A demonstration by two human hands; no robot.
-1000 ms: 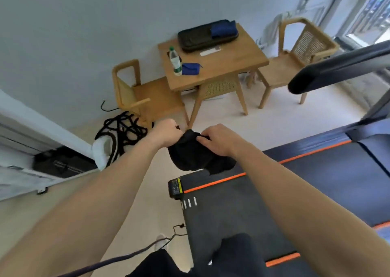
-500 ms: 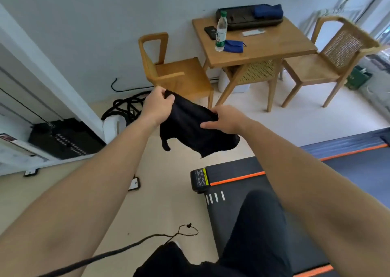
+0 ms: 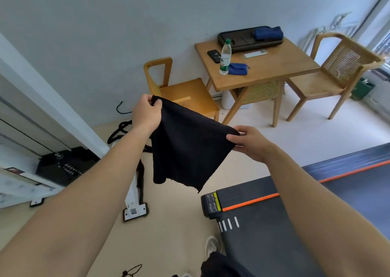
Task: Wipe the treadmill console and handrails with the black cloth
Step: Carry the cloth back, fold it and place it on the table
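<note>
The black cloth [image 3: 185, 146] hangs in the air in front of the person, spread nearly flat, its top edge pulled taut between two corners and its lower edge dangling free above the floor. The left hand [image 3: 146, 113] is closed around the upper left corner, thumb and fingers pinching the fabric, while the right hand [image 3: 249, 142] pinches the opposite corner between thumb and forefinger, its other fingers curled loosely. Holding it out by two corners like this looks like a way of opening the cloth fully, probably to find a clean face or to fold it into a pad before wiping. No wiping has begun, by the look of it: the cloth touches nothing but the hands. Below and to the right lies the rear end of the treadmill deck [image 3: 263, 219], dark with an orange stripe [image 3: 251, 202] along its edge; the console and handrails are out of view here, so the person will likely need to turn toward them. A shoe [image 3: 212, 245] shows just beside the deck. Farther off, against the wall, a wooden tabletop [image 3: 274, 63] carries a water bottle [image 3: 225, 57], a blue pouch [image 3: 238, 68] and a phone [image 3: 214, 56], with a chair [image 3: 183, 91] on either side.
</note>
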